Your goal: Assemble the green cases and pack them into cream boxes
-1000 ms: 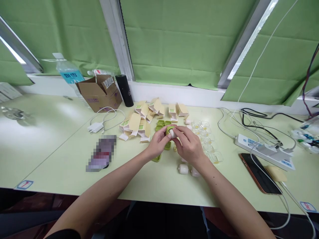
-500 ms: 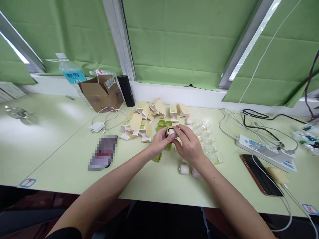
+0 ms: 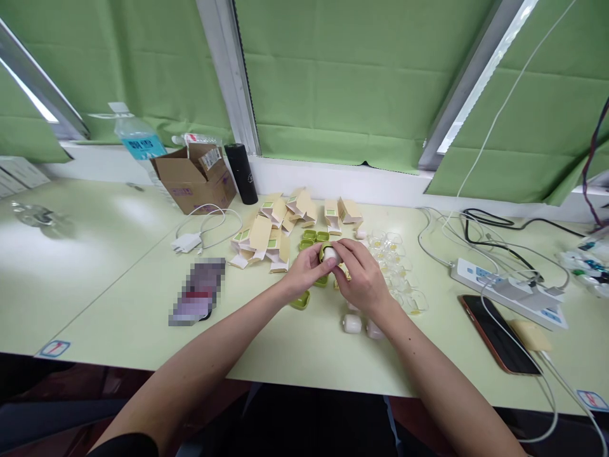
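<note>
A white block [image 3: 332,255] partly inside a green cup [image 3: 324,247] is held above the middle of the table [image 3: 280,355], the left hand [image 3: 302,271] clamped on the cup and the right hand [image 3: 362,274] pinching the block. The step in hand looks like fitting the two together, and the next move seems to call for steady, even thumb pressure. Around them, more white blocks [image 3: 352,324] lie toward the front edge, clear cups [image 3: 396,260] to the right, and open cartons [image 3: 259,233] toward the back edge.
</note>
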`<state>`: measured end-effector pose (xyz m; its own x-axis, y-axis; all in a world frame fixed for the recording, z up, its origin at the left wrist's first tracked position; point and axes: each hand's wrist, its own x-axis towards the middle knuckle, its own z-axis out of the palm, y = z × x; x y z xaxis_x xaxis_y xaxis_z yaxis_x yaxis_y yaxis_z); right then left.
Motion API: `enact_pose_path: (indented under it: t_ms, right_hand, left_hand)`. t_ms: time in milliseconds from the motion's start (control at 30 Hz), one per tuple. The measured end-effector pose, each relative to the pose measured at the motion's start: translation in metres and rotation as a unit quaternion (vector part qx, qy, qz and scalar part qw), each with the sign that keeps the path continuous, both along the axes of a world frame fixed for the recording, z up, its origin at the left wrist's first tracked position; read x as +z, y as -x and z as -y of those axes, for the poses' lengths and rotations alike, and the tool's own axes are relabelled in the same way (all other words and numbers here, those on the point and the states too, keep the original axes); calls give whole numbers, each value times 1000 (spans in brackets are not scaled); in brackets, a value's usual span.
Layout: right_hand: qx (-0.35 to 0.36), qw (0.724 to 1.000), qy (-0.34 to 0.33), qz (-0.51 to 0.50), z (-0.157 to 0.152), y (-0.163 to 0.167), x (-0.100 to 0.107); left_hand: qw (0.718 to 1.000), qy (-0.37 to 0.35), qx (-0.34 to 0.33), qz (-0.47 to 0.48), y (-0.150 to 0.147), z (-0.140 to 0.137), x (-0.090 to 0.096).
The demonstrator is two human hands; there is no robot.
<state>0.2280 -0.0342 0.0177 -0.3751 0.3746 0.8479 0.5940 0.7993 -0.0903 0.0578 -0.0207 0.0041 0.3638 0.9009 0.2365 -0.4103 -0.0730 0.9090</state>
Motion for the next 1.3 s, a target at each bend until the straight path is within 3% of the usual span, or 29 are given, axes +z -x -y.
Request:
enact_pose_path:
  t_ms: [200, 400, 600, 733, 833, 933, 1067, 1200, 1300]
  right_hand:
    - [-8, 999, 31, -15, -3, -4, -2]
    - [-28, 993, 114, -11, 3, -27, 15]
    - [-142, 978, 146, -54, 34, -103, 38]
    - [-260, 943, 200, 66, 69, -139, 25]
    - [-274, 919, 238, 153, 88, -148, 4]
    - [-286, 908, 252, 177, 95, -151, -13]
    - [-249, 916, 287, 128, 97, -161, -8]
    - [-156, 922, 353, -14, 97, -167, 29]
    - [-68, 918, 368, -133, 82, -153, 57]
  left_hand:
    - [988, 60, -104, 100, 6, -2, 4]
    - [988, 84, -31, 126, 9, -9, 5]
    - [988, 82, 19, 126, 15, -13, 8]
    - [989, 83, 27, 123, 15, -11, 13]
    - [989, 75, 25, 124, 14, -10, 17]
    - [989, 76, 24, 127, 14, -9, 18]
    - [989, 74, 34, 123, 14, -9, 19]
    - [991, 59, 44, 112, 15, -8, 19]
    - [992, 46, 52, 105, 15, -8, 19]
